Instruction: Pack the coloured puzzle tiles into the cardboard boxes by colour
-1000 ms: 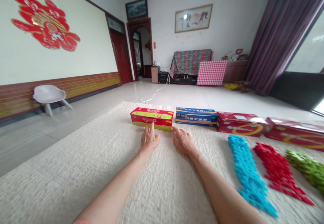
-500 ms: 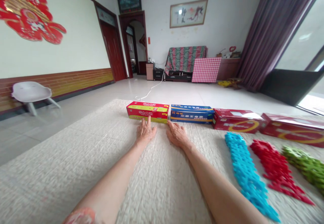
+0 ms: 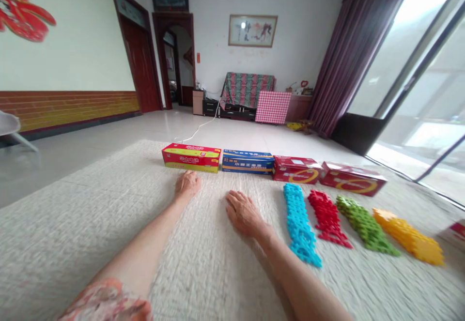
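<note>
A red and yellow box [image 3: 191, 158] lies at the left end of a row, beside a blue box [image 3: 247, 161] and two dark red boxes [image 3: 297, 170] [image 3: 353, 178]. Just in front of the red and yellow box is my left hand [image 3: 188, 185], its fingers curled down and what they hold, if anything, hidden. My right hand [image 3: 244, 212] rests palm down on the woven mat [image 3: 203, 263], fingers spread, holding nothing, nearer to me than the blue box. Strips of linked plastic pieces lie to its right: blue [image 3: 301, 224], red [image 3: 328, 218], green [image 3: 366, 225] and yellow [image 3: 409, 235].
Part of another box [image 3: 454, 234] shows at the right edge. A white chair [image 3: 10, 125] stands at the far left. Beyond the mat, a white cord [image 3: 203, 125] runs over the tiled floor to a cloth-covered stand [image 3: 248, 90]. Glass doors are on the right.
The view has turned right, bringing the yellow strip and another box into sight. My right hand has drawn back from the boxes towards me. My left hand's fingers have curled in.
</note>
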The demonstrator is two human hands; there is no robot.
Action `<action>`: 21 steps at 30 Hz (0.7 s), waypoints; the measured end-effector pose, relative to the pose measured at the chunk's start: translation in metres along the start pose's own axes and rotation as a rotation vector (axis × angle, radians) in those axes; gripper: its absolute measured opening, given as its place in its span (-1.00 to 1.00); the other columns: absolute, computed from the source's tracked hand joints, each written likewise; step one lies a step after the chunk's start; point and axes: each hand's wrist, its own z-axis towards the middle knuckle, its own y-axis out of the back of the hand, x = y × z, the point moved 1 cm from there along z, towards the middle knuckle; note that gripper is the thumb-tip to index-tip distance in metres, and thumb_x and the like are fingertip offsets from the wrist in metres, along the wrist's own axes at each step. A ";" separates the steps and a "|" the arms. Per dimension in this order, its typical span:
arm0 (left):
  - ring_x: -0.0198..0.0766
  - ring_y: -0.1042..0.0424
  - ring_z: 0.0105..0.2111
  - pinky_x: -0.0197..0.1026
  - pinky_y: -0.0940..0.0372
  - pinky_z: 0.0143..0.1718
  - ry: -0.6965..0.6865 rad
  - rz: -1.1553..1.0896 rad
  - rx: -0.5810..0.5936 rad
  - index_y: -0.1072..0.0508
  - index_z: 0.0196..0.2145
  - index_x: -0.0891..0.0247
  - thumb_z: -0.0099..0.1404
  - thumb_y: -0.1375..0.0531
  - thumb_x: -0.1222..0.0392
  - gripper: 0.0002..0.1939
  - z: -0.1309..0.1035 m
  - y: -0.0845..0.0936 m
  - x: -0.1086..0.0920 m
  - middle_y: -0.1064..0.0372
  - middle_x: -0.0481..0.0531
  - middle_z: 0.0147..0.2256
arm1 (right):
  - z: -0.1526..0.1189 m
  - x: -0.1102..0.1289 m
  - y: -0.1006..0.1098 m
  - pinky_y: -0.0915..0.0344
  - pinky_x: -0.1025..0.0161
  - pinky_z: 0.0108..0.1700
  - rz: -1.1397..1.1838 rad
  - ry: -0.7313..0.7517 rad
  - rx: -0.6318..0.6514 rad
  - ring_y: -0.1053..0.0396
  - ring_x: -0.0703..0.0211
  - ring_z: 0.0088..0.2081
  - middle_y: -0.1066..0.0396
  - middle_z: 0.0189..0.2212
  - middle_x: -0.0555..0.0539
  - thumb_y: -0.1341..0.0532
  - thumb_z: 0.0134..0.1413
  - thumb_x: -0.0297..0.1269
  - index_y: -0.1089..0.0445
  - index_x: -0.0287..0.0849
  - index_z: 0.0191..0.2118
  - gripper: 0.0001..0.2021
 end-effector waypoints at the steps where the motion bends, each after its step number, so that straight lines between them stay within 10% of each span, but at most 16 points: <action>1: -0.09 -0.43 -0.08 -0.12 -0.30 -0.03 -0.037 -0.014 -0.025 -0.50 -0.14 0.26 0.29 -0.01 0.21 -0.68 -0.001 0.000 -0.001 -0.43 0.17 -0.07 | -0.009 -0.002 0.004 -0.11 0.08 0.18 0.017 0.028 -0.013 -0.19 0.08 0.17 -0.30 0.14 -0.16 -0.01 0.24 -0.29 -0.32 -0.15 0.06 -0.67; 12: -0.12 -0.27 0.09 -0.10 -0.18 0.15 -0.495 -0.138 -0.154 -0.42 0.02 0.29 0.31 0.04 0.37 -0.61 0.036 -0.002 -0.116 -0.30 0.19 0.09 | -0.035 -0.019 0.008 -0.24 0.04 0.19 0.157 -0.038 -0.369 -0.25 0.04 0.17 -0.28 0.14 -0.31 0.00 0.17 -0.45 -0.21 -0.30 0.16 -0.57; 21: -0.04 -0.26 -0.01 -0.02 -0.17 0.06 -0.319 -0.002 -0.103 -0.47 -0.19 0.29 0.31 0.02 0.33 -0.73 0.054 -0.005 -0.156 -0.36 0.20 -0.09 | -0.036 -0.015 0.011 -0.30 0.03 0.13 0.200 0.011 -0.423 -0.31 0.07 0.10 -0.35 0.05 -0.20 -0.01 0.15 -0.43 -0.23 -0.15 0.15 -0.57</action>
